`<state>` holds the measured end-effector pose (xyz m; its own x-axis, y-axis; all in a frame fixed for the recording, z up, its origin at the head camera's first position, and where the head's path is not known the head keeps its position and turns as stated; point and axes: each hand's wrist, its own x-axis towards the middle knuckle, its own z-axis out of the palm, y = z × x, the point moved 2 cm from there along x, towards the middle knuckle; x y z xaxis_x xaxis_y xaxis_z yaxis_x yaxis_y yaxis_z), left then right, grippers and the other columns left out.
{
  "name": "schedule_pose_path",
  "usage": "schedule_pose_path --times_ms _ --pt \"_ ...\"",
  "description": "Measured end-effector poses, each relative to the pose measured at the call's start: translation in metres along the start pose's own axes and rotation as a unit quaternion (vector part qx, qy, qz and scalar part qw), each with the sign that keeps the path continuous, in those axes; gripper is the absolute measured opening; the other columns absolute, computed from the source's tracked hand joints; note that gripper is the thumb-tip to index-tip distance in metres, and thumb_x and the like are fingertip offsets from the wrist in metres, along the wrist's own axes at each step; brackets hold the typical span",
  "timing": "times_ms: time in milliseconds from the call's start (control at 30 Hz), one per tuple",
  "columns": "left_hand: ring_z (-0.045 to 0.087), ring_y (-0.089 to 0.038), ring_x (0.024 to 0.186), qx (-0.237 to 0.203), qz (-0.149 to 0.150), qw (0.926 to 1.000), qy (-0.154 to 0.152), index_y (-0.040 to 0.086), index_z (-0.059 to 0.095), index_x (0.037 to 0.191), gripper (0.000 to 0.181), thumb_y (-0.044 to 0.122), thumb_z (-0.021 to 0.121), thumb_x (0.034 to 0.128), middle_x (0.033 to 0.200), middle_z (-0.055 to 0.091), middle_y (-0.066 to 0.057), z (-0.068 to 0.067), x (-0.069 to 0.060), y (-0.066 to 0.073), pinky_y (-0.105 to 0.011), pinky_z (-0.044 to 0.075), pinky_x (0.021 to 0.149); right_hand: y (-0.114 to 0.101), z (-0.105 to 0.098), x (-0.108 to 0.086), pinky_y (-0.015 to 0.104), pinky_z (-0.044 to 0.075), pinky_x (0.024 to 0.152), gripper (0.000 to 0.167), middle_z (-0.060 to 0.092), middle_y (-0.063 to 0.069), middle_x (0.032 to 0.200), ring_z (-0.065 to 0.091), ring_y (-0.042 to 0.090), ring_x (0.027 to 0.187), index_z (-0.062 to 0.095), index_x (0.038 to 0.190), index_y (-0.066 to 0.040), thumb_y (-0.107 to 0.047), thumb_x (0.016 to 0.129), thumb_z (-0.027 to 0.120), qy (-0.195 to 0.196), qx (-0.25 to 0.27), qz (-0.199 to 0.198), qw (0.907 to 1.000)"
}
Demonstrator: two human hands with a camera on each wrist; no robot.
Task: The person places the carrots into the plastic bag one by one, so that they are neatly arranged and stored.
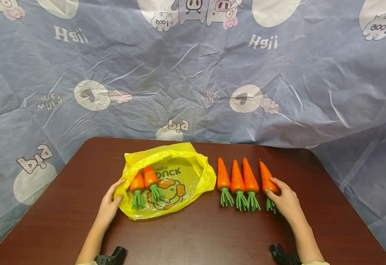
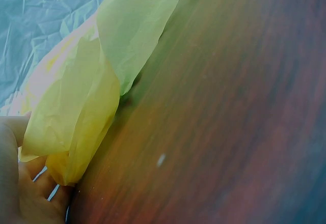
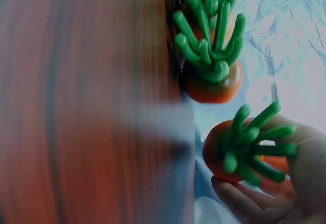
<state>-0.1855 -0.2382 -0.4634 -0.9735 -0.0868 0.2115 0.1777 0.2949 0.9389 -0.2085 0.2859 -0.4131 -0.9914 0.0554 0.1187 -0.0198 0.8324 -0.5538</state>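
Observation:
A yellow plastic bag (image 1: 201, 184) with a duck print lies with its mouth facing the person. Two orange toy carrots (image 1: 151, 176) with green tops rest inside its left part. My left hand (image 1: 108, 202) holds the bag's left rim between thumb and fingers; the left wrist view shows the yellow film (image 2: 76, 107) there. On the right, my right hand (image 1: 287, 202) grips a carrot (image 1: 266, 176) around its thick end, thumb on the near side. In the right wrist view this carrot's green top (image 3: 249, 142) points at the camera.
Three more carrots (image 1: 237, 178) lie side by side between the bag and my right hand, tips away from the person. All stand on a dark brown table (image 1: 193, 239). A grey-blue printed cloth (image 1: 193, 73) hangs behind its far edge.

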Motion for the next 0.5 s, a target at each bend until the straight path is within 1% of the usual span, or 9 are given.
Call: schedule_pose_path --times_ms 133,267,500 --pt "0.032 0.016 0.111 0.001 -0.003 1.0 -0.001 0.006 0.04 0.133 0.045 -0.003 0.039 0.0896 0.141 0.033 -0.016 0.0 0.0 0.0 -0.001 0.031 0.086 -0.006 -0.008 -0.003 0.06 0.033 0.093 0.058 0.038 0.026 0.136 0.037 0.048 0.119 0.042 0.134 -0.002 -0.035 0.088 0.056 0.021 -0.003 0.001 0.9998" --pt "0.031 0.016 0.112 0.005 -0.004 1.0 -0.001 0.007 0.041 0.133 0.045 -0.003 0.04 0.0897 0.141 0.033 -0.015 0.0 0.0 0.001 -0.001 0.031 0.086 -0.014 -0.014 -0.006 0.059 0.035 0.09 0.057 0.04 0.025 0.135 0.041 0.047 0.116 0.044 0.133 -0.003 -0.035 0.087 0.057 0.046 -0.005 -0.008 0.9989" --pt "0.031 0.016 0.112 0.005 0.0 1.0 -0.002 0.007 0.041 0.133 0.044 -0.002 0.041 0.0898 0.141 0.034 -0.015 0.0 0.0 0.001 -0.002 0.031 0.087 -0.038 -0.024 -0.017 0.055 0.041 0.084 0.056 0.044 0.021 0.134 0.052 0.041 0.106 0.047 0.131 -0.005 -0.036 0.086 0.058 0.074 0.005 -0.035 0.9966"
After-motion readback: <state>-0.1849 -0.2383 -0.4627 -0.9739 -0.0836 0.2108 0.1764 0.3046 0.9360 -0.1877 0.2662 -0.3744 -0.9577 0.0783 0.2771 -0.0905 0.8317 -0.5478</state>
